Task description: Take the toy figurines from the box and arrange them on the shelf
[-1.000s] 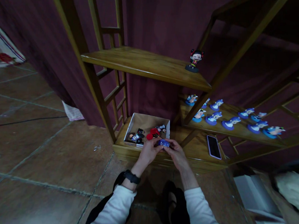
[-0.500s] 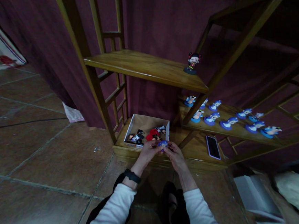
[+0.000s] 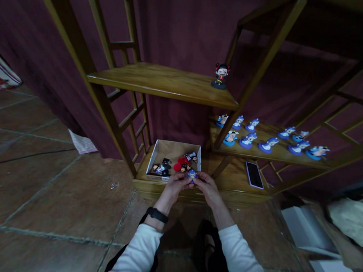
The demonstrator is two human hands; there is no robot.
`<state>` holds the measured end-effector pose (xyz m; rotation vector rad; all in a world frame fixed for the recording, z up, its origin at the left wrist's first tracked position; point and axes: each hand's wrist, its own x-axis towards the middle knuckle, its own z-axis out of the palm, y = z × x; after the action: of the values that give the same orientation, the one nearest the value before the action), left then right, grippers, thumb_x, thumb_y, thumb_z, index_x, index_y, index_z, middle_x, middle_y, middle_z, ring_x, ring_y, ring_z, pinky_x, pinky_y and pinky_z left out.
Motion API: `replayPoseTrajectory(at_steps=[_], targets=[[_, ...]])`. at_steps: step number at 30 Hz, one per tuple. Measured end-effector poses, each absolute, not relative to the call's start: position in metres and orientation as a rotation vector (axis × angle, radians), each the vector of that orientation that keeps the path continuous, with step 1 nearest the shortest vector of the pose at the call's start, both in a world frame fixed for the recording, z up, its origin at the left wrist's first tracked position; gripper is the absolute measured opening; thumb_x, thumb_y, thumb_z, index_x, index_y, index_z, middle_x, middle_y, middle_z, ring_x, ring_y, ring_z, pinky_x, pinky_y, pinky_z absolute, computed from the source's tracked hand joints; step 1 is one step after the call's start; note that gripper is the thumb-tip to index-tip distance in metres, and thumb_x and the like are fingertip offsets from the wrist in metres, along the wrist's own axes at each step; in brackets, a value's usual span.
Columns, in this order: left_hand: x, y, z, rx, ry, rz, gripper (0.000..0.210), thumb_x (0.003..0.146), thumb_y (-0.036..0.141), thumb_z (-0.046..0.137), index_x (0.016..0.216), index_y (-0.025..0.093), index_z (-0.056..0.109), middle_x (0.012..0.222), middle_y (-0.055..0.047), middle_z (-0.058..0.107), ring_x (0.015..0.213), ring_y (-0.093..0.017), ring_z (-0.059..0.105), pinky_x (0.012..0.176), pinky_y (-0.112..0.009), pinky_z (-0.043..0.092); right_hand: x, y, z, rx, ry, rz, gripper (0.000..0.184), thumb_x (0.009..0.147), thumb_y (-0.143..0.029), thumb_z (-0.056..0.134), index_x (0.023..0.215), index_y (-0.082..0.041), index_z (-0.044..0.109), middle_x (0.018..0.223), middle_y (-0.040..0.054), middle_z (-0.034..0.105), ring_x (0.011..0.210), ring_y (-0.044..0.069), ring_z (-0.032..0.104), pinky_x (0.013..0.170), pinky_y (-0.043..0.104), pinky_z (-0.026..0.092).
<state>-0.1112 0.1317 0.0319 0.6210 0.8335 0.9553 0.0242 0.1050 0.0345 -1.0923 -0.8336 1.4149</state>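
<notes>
A small purple-and-white figurine (image 3: 192, 175) is held between my two hands, just in front of the box's near right corner. My left hand (image 3: 175, 185) grips it from the left with closed fingers, a dark band on its wrist. From the right, my right hand (image 3: 207, 186) pinches the same figurine; my fingers cover its lower part. Behind my hands, an open cardboard box (image 3: 177, 147) holds several small figurines, some black and white, some red (image 3: 183, 160). The box rests on the bottom board of a wooden shelf unit.
A dark-haired figurine (image 3: 220, 75) stands on the upper shelf (image 3: 161, 79). Several purple and blue figurines (image 3: 247, 140) stand on the right shelf. A phone (image 3: 254, 175) lies on the bottom board. White boxes (image 3: 310, 230) sit on the floor at right; a cable (image 3: 25, 159) crosses the floor at left.
The view has shifted slightly, so the shelves and figurines on the right appear further left. Both hands still hold the purple figurine, which now shows its front side more.
</notes>
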Motion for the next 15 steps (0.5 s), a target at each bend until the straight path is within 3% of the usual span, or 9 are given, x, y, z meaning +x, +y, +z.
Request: replayPoseTrajectory(at_steps=[6,15], targets=[[-0.113,0.135,0.031,0.541,0.813,0.921,0.022,0.057,0.013,0.078,0.077,0.009,0.069,0.081,-0.008,0.069,0.071,-0.013,0.064,0.068,-0.024,0.054,0.022,0.109,0.042,-1.148,-0.862,1.388,0.032,0.058,-0.038,0.076,0.083,-0.021,0.065,0.082,-0.0003,0.067,0.076,0.016,0.060,0.070,0.029,0.048],[-0.104,0.135,0.032,0.611,0.839,0.950,0.023,0.058,0.015,0.078,0.078,0.010,0.070,0.076,-0.005,0.069,0.066,-0.012,0.063,0.065,-0.023,0.053,0.029,0.115,0.032,-1.181,-0.928,1.278,0.034,0.057,-0.039,0.076,0.082,-0.019,0.064,0.081,0.0014,0.068,0.079,0.018,0.060,0.074,0.031,0.047]])
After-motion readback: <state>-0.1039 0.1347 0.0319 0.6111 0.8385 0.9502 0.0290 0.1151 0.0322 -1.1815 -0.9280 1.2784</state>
